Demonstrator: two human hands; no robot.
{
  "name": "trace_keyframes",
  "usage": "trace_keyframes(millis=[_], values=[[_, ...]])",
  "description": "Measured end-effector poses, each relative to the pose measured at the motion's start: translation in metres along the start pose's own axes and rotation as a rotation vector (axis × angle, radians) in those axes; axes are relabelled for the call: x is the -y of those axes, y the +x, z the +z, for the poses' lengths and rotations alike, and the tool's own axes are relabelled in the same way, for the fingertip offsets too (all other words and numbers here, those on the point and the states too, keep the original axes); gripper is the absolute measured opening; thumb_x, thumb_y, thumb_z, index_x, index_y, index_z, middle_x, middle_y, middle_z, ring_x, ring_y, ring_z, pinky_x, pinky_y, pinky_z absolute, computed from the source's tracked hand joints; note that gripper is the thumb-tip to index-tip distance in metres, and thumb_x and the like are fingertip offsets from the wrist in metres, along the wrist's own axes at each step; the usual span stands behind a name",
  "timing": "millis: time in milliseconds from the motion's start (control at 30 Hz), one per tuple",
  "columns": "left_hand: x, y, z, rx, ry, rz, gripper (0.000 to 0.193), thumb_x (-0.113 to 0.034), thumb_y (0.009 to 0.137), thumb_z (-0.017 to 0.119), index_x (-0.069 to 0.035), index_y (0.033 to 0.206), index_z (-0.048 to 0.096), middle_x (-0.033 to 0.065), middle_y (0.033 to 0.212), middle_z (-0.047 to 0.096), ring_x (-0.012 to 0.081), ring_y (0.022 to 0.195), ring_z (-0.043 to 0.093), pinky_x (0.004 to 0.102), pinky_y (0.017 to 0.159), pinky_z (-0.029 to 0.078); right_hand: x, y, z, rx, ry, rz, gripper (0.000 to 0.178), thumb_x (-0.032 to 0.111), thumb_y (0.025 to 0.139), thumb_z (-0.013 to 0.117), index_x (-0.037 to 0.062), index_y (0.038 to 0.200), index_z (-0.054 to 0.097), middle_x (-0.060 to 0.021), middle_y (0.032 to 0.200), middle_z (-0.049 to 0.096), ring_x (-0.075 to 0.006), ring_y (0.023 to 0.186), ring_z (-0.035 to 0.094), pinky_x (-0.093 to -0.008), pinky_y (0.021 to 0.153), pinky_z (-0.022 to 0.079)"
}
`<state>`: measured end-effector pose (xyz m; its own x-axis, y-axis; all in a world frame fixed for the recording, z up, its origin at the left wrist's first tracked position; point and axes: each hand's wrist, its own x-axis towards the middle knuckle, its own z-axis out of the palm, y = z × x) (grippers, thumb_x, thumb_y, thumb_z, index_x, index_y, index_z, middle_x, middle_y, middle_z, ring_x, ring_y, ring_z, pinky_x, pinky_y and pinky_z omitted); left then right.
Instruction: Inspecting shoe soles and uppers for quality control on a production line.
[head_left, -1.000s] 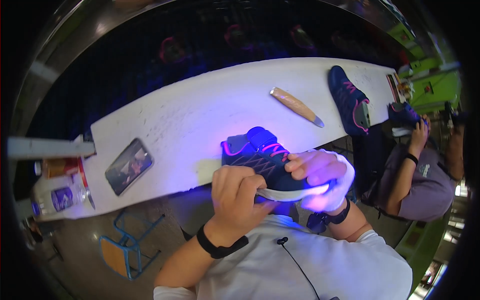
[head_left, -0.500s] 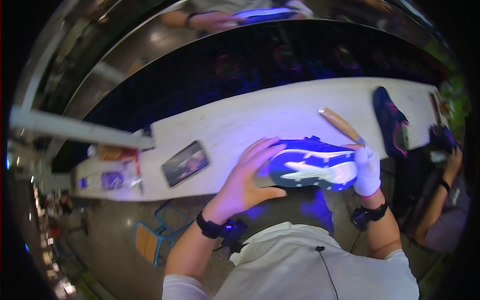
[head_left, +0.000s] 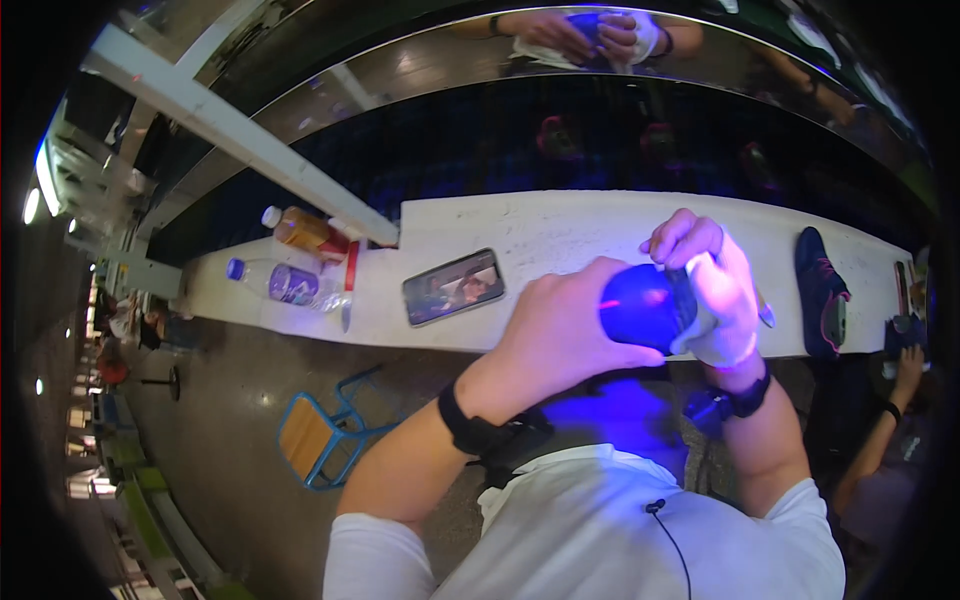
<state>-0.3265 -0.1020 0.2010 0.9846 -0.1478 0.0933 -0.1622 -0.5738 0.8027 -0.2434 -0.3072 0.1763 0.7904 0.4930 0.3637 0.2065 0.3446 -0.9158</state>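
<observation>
Between my hands is a dark blue shoe (head_left: 632, 308), lit violet and seen end-on, so its sole is hidden. My left hand (head_left: 562, 325) wraps round its near left side, with the thumb underneath. My right hand (head_left: 722, 290), in a white glove that leaves fingertips bare, closes on the shoe's other side, fingers curled at the top. A tool's tip (head_left: 766, 310) peeks out just right of my right hand; the rest of it is covered. Farther right on the white bench (head_left: 560, 215) lies another dark shoe (head_left: 818, 285) with pink trim.
A phone (head_left: 453, 287) lies on the bench left of my hands. Beyond it are a clear bottle (head_left: 290, 285) and an amber bottle (head_left: 308, 232) by a slanted metal post (head_left: 250, 140). A blue-framed stool (head_left: 312, 440) stands below. Another person's hand (head_left: 908, 368) is at far right.
The shoe has turned from sole-up and sideways to end-on. My left hand has closed round it, and my right hand has risen over its top. The view has shifted.
</observation>
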Motion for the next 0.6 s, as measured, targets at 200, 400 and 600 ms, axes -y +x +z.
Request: trace_keyframes(millis=[200,400,600], values=[[0.013,-0.004,-0.002,-0.078,-0.146,-0.194,0.069,-0.035,0.07,0.1,0.001,0.12,0.067,0.0154,0.101,0.078,0.0244,0.092,0.079,0.035,0.083,0.061,-0.024,0.032,0.009,-0.081,0.688,0.273,0.021,0.026,0.097,0.06,0.0045,0.097,0.06,-0.0069,0.096,0.053,-0.0192,0.092,0.053,-0.034,0.084,0.046],[0.013,0.01,-0.003,-0.047,-0.124,-0.264,0.06,-0.02,0.075,0.098,0.006,0.118,0.065,0.0123,0.102,0.077,0.0162,0.084,0.076,0.0301,0.073,0.063,-0.02,0.048,0.017,0.156,0.342,0.372,0.024,0.027,0.099,0.064,0.0046,0.106,0.06,0.0021,0.101,0.052,-0.004,0.084,0.048,-0.0216,0.074,0.041],[-0.013,0.064,-0.003,0.082,0.122,-0.228,0.06,-0.029,0.076,0.097,0.007,0.113,0.067,0.0163,0.099,0.078,0.0178,0.084,0.078,0.0299,0.075,0.063,-0.022,0.058,-0.023,0.228,0.124,0.087,0.038,0.043,0.102,0.064,0.0049,0.105,0.057,0.0022,0.101,0.05,-0.0062,0.088,0.044,-0.0228,0.078,0.04]])
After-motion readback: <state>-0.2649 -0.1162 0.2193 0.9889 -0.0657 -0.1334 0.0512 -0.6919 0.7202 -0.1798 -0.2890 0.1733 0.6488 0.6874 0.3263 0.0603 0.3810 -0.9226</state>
